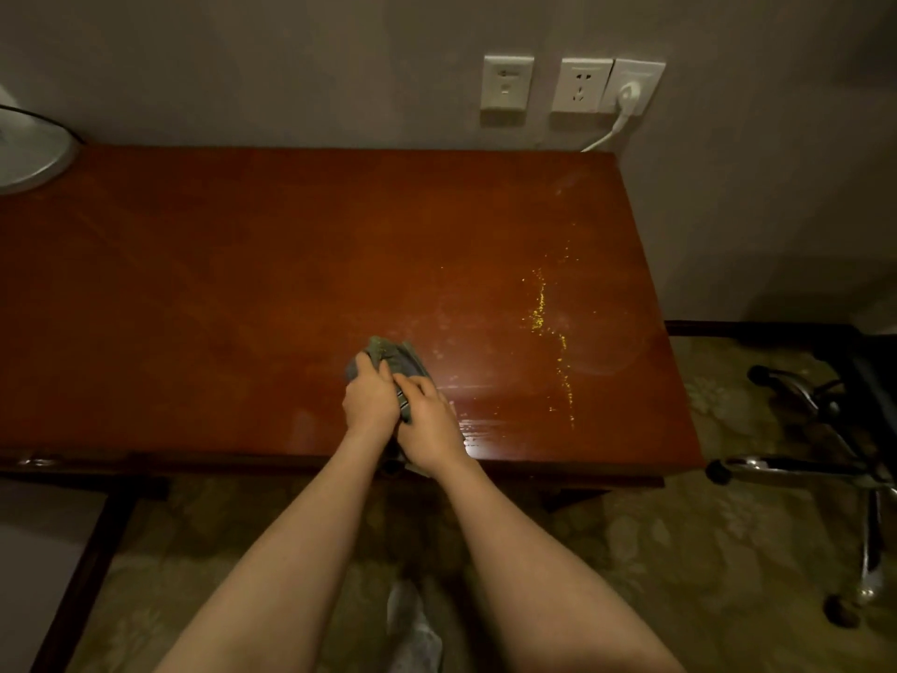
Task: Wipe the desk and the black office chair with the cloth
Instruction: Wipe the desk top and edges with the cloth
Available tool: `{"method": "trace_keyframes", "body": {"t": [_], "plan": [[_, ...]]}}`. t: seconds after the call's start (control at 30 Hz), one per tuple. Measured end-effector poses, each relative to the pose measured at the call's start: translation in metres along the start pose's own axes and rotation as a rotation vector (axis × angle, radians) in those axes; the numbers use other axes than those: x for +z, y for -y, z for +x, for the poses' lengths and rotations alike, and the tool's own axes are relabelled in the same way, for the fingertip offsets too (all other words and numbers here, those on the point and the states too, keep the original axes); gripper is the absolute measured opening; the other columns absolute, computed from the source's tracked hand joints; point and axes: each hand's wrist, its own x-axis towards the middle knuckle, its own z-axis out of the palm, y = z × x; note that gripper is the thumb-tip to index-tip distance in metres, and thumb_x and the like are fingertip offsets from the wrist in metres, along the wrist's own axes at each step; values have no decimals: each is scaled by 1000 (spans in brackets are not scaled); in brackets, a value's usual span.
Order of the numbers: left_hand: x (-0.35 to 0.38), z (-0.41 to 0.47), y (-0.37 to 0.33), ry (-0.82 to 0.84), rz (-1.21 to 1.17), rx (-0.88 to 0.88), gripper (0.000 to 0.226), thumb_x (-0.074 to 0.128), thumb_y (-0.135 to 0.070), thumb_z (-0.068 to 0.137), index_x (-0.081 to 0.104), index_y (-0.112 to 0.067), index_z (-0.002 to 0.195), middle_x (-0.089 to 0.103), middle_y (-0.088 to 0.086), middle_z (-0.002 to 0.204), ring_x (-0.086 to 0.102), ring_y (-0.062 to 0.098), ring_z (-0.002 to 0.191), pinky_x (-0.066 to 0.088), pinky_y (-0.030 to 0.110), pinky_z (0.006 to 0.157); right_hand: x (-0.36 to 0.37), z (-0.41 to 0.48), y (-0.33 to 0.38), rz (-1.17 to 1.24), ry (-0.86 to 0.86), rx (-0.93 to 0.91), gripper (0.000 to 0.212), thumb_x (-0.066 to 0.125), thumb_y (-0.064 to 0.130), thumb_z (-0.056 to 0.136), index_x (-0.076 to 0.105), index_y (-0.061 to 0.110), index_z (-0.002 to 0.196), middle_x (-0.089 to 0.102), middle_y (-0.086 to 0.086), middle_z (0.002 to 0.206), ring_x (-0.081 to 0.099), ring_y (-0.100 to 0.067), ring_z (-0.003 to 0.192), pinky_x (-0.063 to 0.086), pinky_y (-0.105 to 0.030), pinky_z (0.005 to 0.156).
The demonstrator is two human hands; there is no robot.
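A grey-green cloth (394,358) is bunched over the front middle of the reddish-brown wooden desk (218,284). My left hand (371,398) grips its left side and my right hand (429,420) grips its right side, fingers curled into the fabric. A trail of yellow crumbs (541,308) runs down the desk to the right of my hands. The black office chair (854,429) stands at the right edge of the view; only its chrome star base, castors and a dark part of the seat show.
A fan or lamp base (29,153) sits on the desk's far left corner. Wall sockets (580,85) with a white plug and cable (623,109) are behind the desk. Patterned carpet (679,551) lies below. A dark frame (87,565) stands at lower left.
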Motion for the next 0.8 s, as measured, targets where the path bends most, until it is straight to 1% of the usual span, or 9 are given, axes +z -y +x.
{"method": "trace_keyframes", "body": {"t": [0.1,0.27,0.37,0.53,0.57,0.67,0.73,0.8], "plan": [[15,-12,-16,-15,1,-29,37,27,-28,103,31,-9,135,55,24,117,56,39,103,38,39,72,-15,-4,-20,13,9,-28,68,52,3,84,30,18,147,33,-4,146,33,-29,132,30,-43,107],[56,-49,-51,-51,-43,-73,37,26,-29,103,32,-8,133,55,23,117,56,39,103,36,38,71,-52,-24,-71,27,28,-84,68,51,1,83,32,19,146,35,-3,144,35,-29,129,30,-44,107],[86,-74,-77,-61,-97,-88,37,26,-28,103,31,-8,134,55,24,119,55,40,105,36,39,73,-83,-35,-107,14,30,-107,67,51,1,83,34,20,145,36,-3,144,37,-28,128,31,-40,107],[130,-108,-115,-94,-208,-141,33,28,-26,103,34,-5,128,55,26,120,54,42,107,36,39,77,-130,-48,-157,43,75,-154,62,55,3,84,40,18,142,42,-4,139,41,-27,127,35,-44,105],[136,-113,-120,-108,-239,-164,34,28,-26,103,34,-5,128,54,26,121,53,41,109,37,40,79,-139,-47,-164,43,94,-169,60,56,3,84,42,17,141,43,-5,139,41,-26,127,36,-42,105],[150,-120,-132,-159,-318,-249,39,27,-27,103,29,-6,136,51,27,127,51,41,114,39,42,87,-160,-43,-176,45,162,-208,57,59,3,85,46,16,139,45,-6,139,42,-22,128,35,-32,105],[154,-122,-139,-185,-342,-305,42,26,-28,103,26,-7,139,49,26,130,50,41,115,39,42,87,-168,-38,-180,45,195,-236,56,60,4,85,47,16,138,46,-7,138,42,-21,128,34,-30,106],[158,-121,-145,-200,-372,-344,42,25,-29,103,25,-8,140,48,25,131,51,40,115,38,41,84,-173,-33,-184,36,226,-255,55,61,4,85,48,17,137,46,-6,138,42,-19,128,33,-28,106]]}}
